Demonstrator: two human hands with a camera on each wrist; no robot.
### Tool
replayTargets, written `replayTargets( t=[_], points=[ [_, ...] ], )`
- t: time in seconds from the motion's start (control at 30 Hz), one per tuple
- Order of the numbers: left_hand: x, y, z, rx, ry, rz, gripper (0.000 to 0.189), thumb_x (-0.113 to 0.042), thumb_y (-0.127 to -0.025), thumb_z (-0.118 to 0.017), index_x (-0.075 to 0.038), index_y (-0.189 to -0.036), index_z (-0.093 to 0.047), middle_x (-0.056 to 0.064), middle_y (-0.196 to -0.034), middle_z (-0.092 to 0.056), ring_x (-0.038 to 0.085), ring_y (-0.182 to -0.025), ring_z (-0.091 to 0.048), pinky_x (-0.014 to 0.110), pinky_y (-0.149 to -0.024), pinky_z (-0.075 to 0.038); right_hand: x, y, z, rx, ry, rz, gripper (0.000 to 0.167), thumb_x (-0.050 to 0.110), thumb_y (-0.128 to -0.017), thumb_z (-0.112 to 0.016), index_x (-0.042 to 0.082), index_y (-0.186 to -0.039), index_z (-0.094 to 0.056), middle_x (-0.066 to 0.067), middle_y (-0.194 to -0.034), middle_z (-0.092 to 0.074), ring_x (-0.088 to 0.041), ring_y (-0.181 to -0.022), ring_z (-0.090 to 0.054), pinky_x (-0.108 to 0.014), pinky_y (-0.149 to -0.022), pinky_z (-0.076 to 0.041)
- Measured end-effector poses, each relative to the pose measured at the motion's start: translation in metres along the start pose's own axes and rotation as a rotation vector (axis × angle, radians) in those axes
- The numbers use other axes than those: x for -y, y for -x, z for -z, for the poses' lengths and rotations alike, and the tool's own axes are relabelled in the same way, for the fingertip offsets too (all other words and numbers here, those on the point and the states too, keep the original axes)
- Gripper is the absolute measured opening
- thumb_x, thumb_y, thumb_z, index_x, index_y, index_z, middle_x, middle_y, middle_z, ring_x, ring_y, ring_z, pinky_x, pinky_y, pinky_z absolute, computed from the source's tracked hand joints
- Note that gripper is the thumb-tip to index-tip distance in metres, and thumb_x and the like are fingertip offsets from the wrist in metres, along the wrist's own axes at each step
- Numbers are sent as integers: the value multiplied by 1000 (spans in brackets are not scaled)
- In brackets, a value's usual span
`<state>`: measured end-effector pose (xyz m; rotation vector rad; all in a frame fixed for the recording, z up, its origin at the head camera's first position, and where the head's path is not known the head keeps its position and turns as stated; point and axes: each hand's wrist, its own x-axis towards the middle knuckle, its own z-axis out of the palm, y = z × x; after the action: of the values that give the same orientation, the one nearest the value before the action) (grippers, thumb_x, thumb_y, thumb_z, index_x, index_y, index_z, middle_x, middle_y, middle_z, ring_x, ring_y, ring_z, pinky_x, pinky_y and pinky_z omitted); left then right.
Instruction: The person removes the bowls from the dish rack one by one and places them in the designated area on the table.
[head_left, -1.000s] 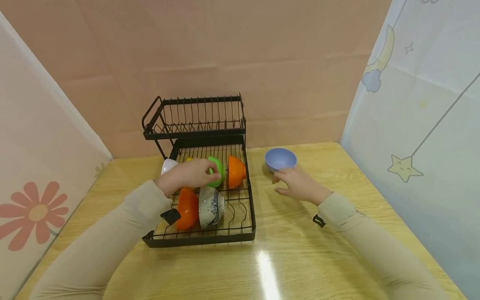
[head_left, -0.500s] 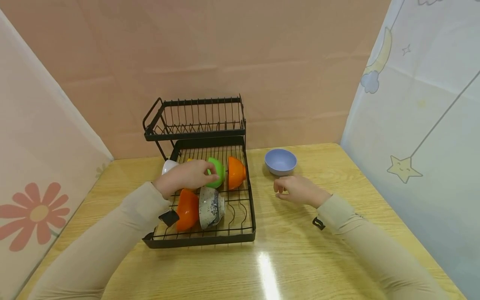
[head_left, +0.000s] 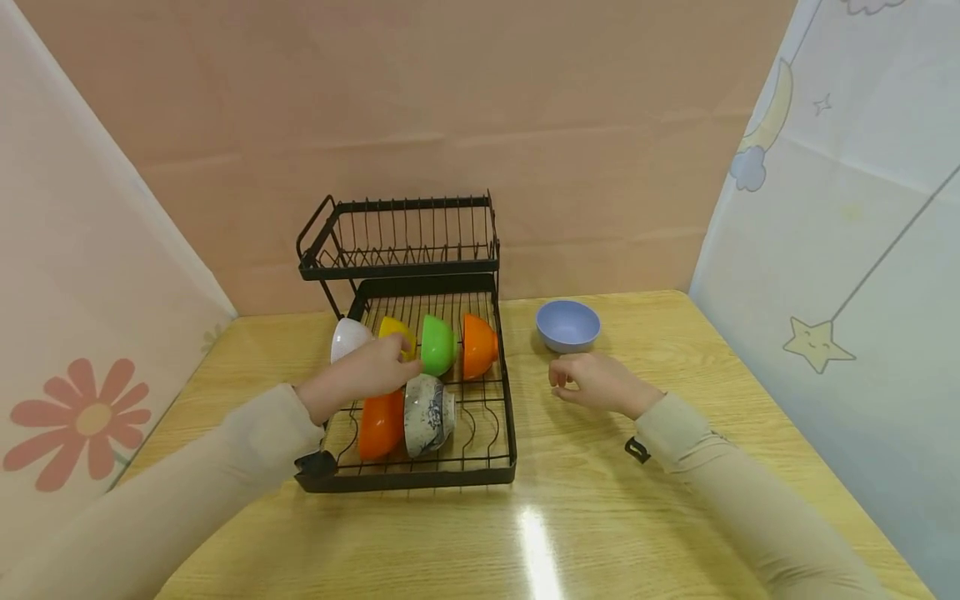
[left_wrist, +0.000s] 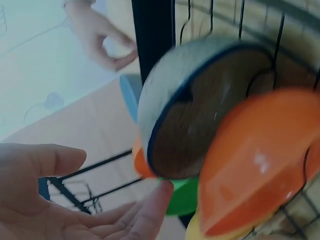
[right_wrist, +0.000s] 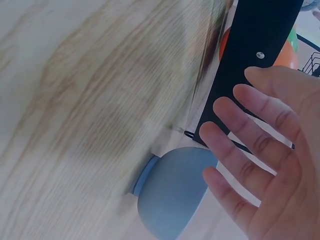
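Note:
My left hand (head_left: 363, 375) hovers over the lower tier of a black dish rack (head_left: 420, 481), thumb and fingers apart with nothing between them. Under and around it, bowls stand on edge: white (head_left: 349, 337), yellow (head_left: 395, 328), green (head_left: 438, 345) and orange (head_left: 478, 346) in the back row. In front are a second orange bowl (head_left: 380, 429) and a blue-patterned bowl (head_left: 429, 415), whose inside shows in the left wrist view. Right of the rack, my right hand (head_left: 600, 383) holds nothing, its fingers loosely bent, just in front of an upright blue bowl (head_left: 567, 327).
The rack's raised upper tier (head_left: 401, 273) stands behind the bowls. A wooden table (head_left: 600, 517) bears everything. A pink backdrop (head_left: 450, 100) closes the rear, with patterned panels at left and right (head_left: 847, 250).
My left hand has moved left, away from the green bowl, uncovering more of the green and yellow bowls. The right hand has drawn back slightly from the blue bowl, its fingers more bent.

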<state>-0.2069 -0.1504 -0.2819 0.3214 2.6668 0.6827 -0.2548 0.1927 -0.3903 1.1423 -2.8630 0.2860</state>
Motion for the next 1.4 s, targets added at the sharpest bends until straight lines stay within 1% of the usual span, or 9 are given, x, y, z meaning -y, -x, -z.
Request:
replayTargets(
  t=[0.1,0.27,0.6,0.77,0.9,0.97,1.03,1.37,1.4],
  points=[
    [-1,2,-5,23,29,4,48,-24,-98,-47,13,-128,-44,6,-70,-45,12,-54,-37,25,-52,-36,1,-1,1,-13,-3,11,7,24,-89,-70,22,-89,-63,10,-85,-63,-8,-75,-61,-28,-65,-50],
    [-4,4,-8,10,52,37,40,-26,-97,-48,11,-114,-46,10,-81,-44,17,-63,-42,28,-59,-38,3,-4,2,-16,-20,20,7,23,-90,-69,23,-88,-63,10,-85,-63,-11,-77,-63,-29,-67,-50],
    [-6,8,-12,36,186,121,44,-26,-96,-48,8,-121,-40,13,-91,-44,20,-72,-42,29,-61,-36,6,-5,3,-40,-11,31,7,22,-89,-70,23,-87,-63,9,-86,-65,-13,-79,-64,-31,-68,-51],
    [-3,8,-23,35,252,162,49,-24,-97,-47,11,-129,-38,18,-107,-46,24,-84,-45,31,-69,-39,6,-5,3,-44,-12,28,6,22,-89,-70,22,-88,-64,9,-86,-65,-13,-80,-65,-32,-70,-52],
    [0,8,-35,46,331,177,58,-21,-98,-46,13,-140,-28,28,-133,-41,34,-109,-50,41,-87,-47,8,-5,3,-41,-22,28,7,22,-89,-70,22,-87,-63,9,-86,-65,-13,-80,-65,-32,-70,-52],
    [1,8,-40,47,362,186,64,-21,-99,-46,13,-146,-19,29,-147,-31,39,-127,-42,49,-100,-42,8,-5,4,-36,-24,26,7,22,-89,-69,23,-87,-63,10,-85,-64,-13,-80,-64,-31,-69,-52],
    [1,8,-43,41,381,195,65,-20,-100,-45,13,-147,-16,30,-152,-24,43,-136,-34,54,-107,-37,8,-4,4,-31,-22,26,7,22,-89,-69,23,-87,-63,10,-85,-63,-13,-79,-64,-30,-69,-51],
    [-1,8,-47,28,481,258,62,-19,-102,-42,15,-147,-15,32,-152,-22,44,-137,-32,52,-107,-38,8,-2,3,-28,-6,19,6,22,-89,-69,23,-87,-63,9,-85,-63,-10,-78,-62,-30,-67,-51],
    [-1,7,-47,28,496,262,61,-18,-102,-41,15,-147,-14,32,-153,-20,44,-133,-37,53,-108,-37,9,-2,3,-28,-6,18,6,22,-89,-69,23,-87,-63,9,-85,-64,-10,-78,-62,-30,-68,-51]
  ],
)
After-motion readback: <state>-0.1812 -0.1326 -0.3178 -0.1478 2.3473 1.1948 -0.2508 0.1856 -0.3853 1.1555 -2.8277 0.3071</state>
